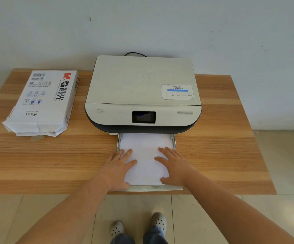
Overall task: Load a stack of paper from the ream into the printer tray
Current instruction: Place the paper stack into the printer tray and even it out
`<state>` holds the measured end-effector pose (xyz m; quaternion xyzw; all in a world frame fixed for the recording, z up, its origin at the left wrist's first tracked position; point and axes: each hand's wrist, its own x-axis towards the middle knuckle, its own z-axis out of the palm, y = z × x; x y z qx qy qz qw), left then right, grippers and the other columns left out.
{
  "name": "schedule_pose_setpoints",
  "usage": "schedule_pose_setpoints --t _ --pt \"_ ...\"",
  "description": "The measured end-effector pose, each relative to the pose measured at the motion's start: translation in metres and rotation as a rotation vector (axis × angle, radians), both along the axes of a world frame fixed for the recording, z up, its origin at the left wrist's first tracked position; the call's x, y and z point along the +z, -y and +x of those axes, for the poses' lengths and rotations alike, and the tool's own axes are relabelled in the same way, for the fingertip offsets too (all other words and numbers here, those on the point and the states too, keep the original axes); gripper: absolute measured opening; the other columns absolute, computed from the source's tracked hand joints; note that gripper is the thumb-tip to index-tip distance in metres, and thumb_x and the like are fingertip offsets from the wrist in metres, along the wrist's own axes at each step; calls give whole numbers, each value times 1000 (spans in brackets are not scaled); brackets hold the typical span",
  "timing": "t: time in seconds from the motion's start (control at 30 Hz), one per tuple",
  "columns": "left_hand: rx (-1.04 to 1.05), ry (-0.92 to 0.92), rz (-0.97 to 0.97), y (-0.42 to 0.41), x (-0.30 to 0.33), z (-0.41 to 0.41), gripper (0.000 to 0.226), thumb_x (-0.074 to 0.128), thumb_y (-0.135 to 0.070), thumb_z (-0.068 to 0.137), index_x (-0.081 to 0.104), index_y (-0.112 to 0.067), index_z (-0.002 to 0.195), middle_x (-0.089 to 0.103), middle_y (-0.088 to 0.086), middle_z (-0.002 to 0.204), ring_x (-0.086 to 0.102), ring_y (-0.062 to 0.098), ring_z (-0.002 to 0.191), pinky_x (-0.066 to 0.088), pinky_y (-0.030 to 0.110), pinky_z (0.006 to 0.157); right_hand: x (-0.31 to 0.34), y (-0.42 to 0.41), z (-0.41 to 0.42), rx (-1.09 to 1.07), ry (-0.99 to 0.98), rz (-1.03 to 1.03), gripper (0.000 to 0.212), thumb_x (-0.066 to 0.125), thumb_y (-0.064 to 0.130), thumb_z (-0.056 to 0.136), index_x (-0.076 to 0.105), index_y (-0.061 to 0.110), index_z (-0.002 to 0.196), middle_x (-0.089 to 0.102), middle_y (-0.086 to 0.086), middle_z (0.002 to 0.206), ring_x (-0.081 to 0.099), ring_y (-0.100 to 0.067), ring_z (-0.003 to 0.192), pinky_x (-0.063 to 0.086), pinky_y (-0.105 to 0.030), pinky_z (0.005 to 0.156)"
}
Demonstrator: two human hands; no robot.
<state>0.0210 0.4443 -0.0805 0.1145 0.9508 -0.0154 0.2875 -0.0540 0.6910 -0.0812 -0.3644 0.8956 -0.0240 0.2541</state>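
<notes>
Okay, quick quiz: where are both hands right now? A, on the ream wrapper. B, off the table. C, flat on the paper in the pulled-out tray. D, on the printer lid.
C: the left hand and right hand lie palm-down on the white paper in the tray, which sticks out in front of the printer.

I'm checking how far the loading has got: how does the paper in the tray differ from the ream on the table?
The paper stack lies bare in the pulled-out printer tray, with the left hand and right hand flat on it. The ream sits in its printed wrapper, torn open at the near end, left of the printer, untouched and thicker. Both are white and lie flat.
</notes>
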Motion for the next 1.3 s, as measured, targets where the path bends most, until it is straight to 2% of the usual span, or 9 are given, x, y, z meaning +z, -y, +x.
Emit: schedule_pose_setpoints --t 0.17,0.6,0.7,0.77,0.93,1.1,1.2,1.23,1.3 --pt "19 4 -3 0 -1 0 90 53 -54 76 3 -36 149 -20 3 159 -13 27 146 2 50 118 -2 5 -1 0 -15 13 80 56 52 84 19 32 151 -4 0 162 -9 -23 148 -12 -36 113" --pt "79 24 20 -6 2 0 90 58 -48 76 6 -36 149 -19 0 159 -12 25 146 8 49 118 2 10 3 -29 43 47 81 60 46 86 16 29 151 -7 0 162 -9 -24 148 5 -41 118" --pt "79 36 36 -5 4 -1 89 57 -49 77 6 -36 149 -20 0 159 -13 25 146 6 48 119 9 9 -1 -91 87 -18 74 58 46 87 22 30 150 0 3 162 -2 -21 149 17 -42 117" --pt "91 40 76 -1 5 -2 87 55 -51 78 6 -36 149 -20 -2 158 -15 22 146 4 46 119 17 8 -6 -215 127 -122 67 56 44 90 27 29 149 9 5 161 13 -20 147 26 -40 114" --pt "164 -56 191 15 20 -8 77 49 -52 85 11 -33 149 -9 -7 160 -8 17 146 7 41 119 32 -5 -32 -590 132 -283 49 55 35 94 45 20 139 38 1 149 45 -20 128 36 -32 105" --pt "424 -163 325 32 36 -17 67 54 -48 87 27 -27 145 25 -3 154 24 17 140 26 37 113 37 -22 -47 -755 115 -271 38 54 30 94 56 15 129 52 -1 133 53 -21 115 42 -29 93" --pt "630 -115 394 39 35 -16 65 56 -50 87 31 -28 143 34 -3 151 33 18 136 34 38 109 33 -25 -48 -844 191 -176 21 50 27 91 65 15 101 62 2 101 59 -18 83 53 -34 76" --pt "678 -113 396 40 33 -14 63 55 -51 87 34 -27 142 38 -3 148 36 18 133 37 38 107 31 -26 -47 -850 196 -135 19 48 26 90 63 15 90 64 0 91 58 -17 74 52 -34 70" --pt "743 -113 361 41 28 -12 57 52 -53 87 43 -25 136 49 -2 137 46 17 121 44 37 99 26 -25 -45 -811 189 -55 21 45 28 92 58 15 81 63 -2 81 55 -15 66 49 -30 61"
